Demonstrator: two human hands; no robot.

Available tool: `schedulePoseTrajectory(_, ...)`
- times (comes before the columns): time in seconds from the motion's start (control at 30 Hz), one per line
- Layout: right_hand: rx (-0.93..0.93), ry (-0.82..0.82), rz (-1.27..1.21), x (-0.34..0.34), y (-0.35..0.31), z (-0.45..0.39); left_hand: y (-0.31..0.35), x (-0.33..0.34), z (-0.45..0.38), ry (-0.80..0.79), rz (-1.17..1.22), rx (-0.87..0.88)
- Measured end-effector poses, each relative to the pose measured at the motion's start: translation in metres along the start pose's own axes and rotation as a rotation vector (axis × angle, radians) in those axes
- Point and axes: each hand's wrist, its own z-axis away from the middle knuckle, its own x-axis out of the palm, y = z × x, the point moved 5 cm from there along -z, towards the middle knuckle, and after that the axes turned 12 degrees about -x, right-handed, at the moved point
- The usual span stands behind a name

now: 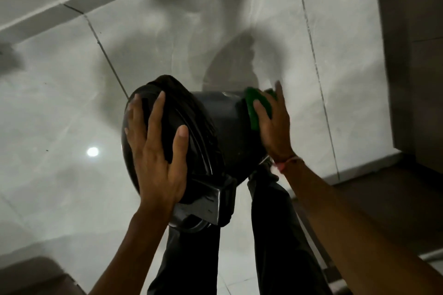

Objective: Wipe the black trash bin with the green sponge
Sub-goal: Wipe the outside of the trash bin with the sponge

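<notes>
The black trash bin [223, 127] is held tipped on its side above the floor, its round lid end toward the left and its base toward the right. My left hand [155, 151] lies flat with spread fingers on the lid. My right hand [273, 122] presses the green sponge [254, 108] against the bin's base end. A black bag liner bunches out around the rim at the top. The hinge block of the lid points down toward me.
Pale glossy floor tiles [72, 103] with dark grout lines spread below, with a lamp reflection at the left. A dark wall or door edge [412, 55] stands at the right. My dark trouser legs [275, 235] are under the bin.
</notes>
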Motion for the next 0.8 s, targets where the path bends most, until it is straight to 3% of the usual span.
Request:
schedulePoseTrajectory(0.1, -0.137, -0.076, -0.040, 0.026, -0.044, -0.016, 0.000, 0.002, 0.003, 0.019, -0.016, 0.027)
schedulePoseTrajectory(0.2, -0.387, -0.168, -0.089, 0.040, -0.083, 0.035, -0.006, 0.000, 0.009, 0.013, -0.049, 0.061)
schedulePoseTrajectory(0.27, -0.439, -0.159, -0.063, 0.034, -0.075, 0.079, -0.015, -0.005, 0.015, 0.006, -0.061, 0.062)
schedulePoseTrajectory(0.4, -0.269, -0.136, 0.047, 0.011, -0.021, 0.106, -0.025, -0.012, 0.021, -0.009, -0.064, 0.036)
schedulePoseTrajectory(0.6, -0.002, 0.016, 0.075, 0.005, -0.001, 0.007, -0.013, -0.005, 0.017, -0.004, -0.129, 0.100)
schedulePoseTrajectory(0.73, -0.341, -0.155, 0.051, 0.044, -0.066, 0.039, -0.016, -0.011, 0.020, -0.012, -0.209, 0.202)
schedulePoseTrajectory(0.8, -0.421, -0.184, 0.031, 0.041, -0.066, 0.075, -0.025, -0.017, 0.023, -0.031, -0.247, 0.241)
